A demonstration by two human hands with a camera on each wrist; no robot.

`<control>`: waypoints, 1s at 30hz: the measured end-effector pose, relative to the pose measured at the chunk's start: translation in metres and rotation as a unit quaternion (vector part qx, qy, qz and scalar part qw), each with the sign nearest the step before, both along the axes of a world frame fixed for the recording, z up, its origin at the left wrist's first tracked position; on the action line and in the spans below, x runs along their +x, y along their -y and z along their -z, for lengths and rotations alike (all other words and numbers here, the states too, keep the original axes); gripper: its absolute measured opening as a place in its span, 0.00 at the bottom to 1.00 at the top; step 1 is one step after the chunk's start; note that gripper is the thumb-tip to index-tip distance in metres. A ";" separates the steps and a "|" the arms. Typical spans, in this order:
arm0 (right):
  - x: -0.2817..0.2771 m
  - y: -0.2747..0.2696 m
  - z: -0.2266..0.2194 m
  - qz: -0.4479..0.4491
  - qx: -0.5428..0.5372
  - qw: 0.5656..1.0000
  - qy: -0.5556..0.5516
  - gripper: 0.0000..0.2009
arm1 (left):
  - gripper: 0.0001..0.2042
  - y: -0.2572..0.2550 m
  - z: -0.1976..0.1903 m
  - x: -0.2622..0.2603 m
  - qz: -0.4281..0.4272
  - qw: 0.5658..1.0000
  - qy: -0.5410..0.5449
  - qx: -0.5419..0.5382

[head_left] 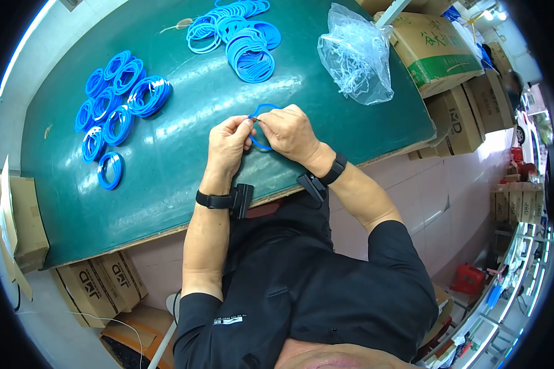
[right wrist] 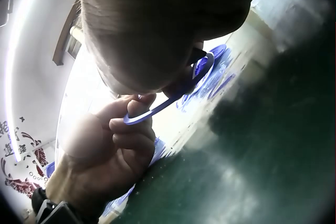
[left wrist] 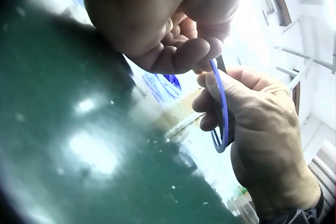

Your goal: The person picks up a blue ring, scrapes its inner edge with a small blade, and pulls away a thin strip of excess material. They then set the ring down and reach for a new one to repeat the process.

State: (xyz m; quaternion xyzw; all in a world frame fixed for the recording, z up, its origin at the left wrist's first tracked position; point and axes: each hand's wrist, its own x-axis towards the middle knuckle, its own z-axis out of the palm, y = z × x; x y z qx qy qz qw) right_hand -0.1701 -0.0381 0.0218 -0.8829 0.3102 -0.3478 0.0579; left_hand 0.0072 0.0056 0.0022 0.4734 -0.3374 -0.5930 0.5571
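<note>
A thin blue ring (head_left: 263, 147) is held up between both hands, over the near part of the green table. My left hand (head_left: 228, 141) pinches its left side between thumb and fingertips. My right hand (head_left: 289, 132) has curled fingers at the ring, its fingertips close to the left ones. In the left wrist view, the ring (left wrist: 224, 111) hangs down past the right thumb. A dark narrow piece (left wrist: 231, 124) shows behind it at the right hand; I cannot tell its kind. The right wrist view shows the ring (right wrist: 163, 107) crossing between both hands.
Coiled bundles of blue rings (head_left: 108, 104) lie on the green table (head_left: 184, 154) at left. Loose blue rings (head_left: 249, 58) are spread at the far middle. A clear plastic bag (head_left: 357, 58) of translucent scraps sits far right, near a cardboard box (head_left: 434, 46).
</note>
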 end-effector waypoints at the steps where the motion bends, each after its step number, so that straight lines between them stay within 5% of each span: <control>1: 0.001 0.001 0.003 0.014 -0.007 1.000 0.026 0.03 | 0.10 0.000 -0.001 -0.001 0.006 1.000 0.006 -0.005; 30: 0.003 0.001 0.006 0.020 -0.053 0.998 -0.003 0.03 | 0.08 0.000 0.005 0.001 0.001 1.000 -0.027 -0.001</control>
